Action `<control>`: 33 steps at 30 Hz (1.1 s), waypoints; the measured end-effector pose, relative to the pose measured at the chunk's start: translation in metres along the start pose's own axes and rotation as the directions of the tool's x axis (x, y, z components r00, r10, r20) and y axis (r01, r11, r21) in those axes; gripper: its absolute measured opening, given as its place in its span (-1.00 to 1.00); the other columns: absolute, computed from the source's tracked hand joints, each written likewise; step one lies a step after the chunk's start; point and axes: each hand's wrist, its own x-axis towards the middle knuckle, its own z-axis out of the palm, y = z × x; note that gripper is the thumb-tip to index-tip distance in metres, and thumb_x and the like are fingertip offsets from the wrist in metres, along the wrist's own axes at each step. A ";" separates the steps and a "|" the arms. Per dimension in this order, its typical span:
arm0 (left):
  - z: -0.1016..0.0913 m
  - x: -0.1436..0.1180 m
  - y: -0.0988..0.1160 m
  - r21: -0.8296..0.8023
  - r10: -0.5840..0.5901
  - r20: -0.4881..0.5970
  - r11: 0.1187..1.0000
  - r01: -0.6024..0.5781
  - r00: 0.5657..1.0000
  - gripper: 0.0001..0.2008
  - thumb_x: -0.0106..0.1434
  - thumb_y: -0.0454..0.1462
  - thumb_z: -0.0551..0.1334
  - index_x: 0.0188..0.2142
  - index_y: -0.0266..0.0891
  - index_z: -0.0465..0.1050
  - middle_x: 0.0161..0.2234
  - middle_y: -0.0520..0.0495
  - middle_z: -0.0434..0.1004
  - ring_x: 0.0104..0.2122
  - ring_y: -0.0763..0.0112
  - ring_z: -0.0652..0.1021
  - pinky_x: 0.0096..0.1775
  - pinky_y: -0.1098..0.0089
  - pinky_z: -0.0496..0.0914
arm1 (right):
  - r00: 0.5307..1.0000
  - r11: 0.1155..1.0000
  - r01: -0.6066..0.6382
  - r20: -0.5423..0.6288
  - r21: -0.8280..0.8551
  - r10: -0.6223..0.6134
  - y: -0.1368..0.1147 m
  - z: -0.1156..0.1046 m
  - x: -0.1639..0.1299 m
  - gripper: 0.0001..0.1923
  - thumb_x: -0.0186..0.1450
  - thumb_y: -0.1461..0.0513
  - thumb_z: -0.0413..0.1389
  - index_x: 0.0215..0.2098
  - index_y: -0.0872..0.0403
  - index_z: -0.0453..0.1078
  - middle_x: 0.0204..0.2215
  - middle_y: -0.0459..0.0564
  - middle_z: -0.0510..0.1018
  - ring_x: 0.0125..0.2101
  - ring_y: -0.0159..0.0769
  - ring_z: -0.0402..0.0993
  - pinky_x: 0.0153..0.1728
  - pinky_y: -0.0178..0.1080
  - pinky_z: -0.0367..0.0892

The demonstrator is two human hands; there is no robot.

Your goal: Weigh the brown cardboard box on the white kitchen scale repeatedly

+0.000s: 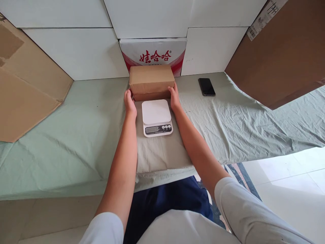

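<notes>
A closed brown cardboard box sits on the pale green cloth-covered table, just behind a white digital kitchen scale. My left hand presses against the box's left end near its lower corner. My right hand grips the box's right end. Both arms reach forward on either side of the scale. The scale's platform carries nothing.
A black phone lies on the cloth at the back right. A red-and-white printed carton stands behind the box against white panels. Large cardboard sheets lean at the left and right. Tiled floor shows at the lower right.
</notes>
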 end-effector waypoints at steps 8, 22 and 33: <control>-0.001 -0.004 0.006 0.013 0.008 0.013 1.000 -0.009 1.000 -0.39 0.28 0.28 0.13 0.02 -0.09 0.49 0.23 -0.17 0.51 0.32 0.19 0.44 0.30 0.18 0.36 | 0.999 0.999 -0.009 -0.038 0.044 0.011 0.007 -0.002 0.003 -0.25 0.16 -0.09 0.12 0.28 -0.09 0.21 0.42 -0.07 0.29 0.44 -0.06 0.14 0.52 0.09 0.00; -0.001 -0.001 0.007 0.028 0.034 0.160 0.999 -0.040 0.986 -0.53 0.20 0.16 0.28 -0.05 -0.05 0.51 0.23 -0.10 0.52 0.38 0.17 0.35 0.41 0.17 0.18 | 0.999 0.999 -0.039 0.001 0.009 0.039 0.005 -0.003 0.000 -0.32 0.18 -0.16 0.08 0.19 -0.09 0.29 0.30 -0.05 0.44 0.36 -0.02 0.25 0.50 0.13 0.03; 0.005 -0.020 0.043 0.074 0.160 0.119 0.983 -0.170 0.980 -0.61 0.25 0.03 0.25 -0.02 -0.08 0.46 0.16 -0.09 0.52 0.32 0.17 0.37 0.41 0.20 0.17 | 0.990 0.994 0.097 0.099 0.043 -0.101 -0.034 0.007 -0.005 -0.25 0.27 -0.18 0.07 0.36 -0.20 0.13 0.44 -0.18 0.24 0.51 -0.12 -0.02 0.55 0.08 -0.10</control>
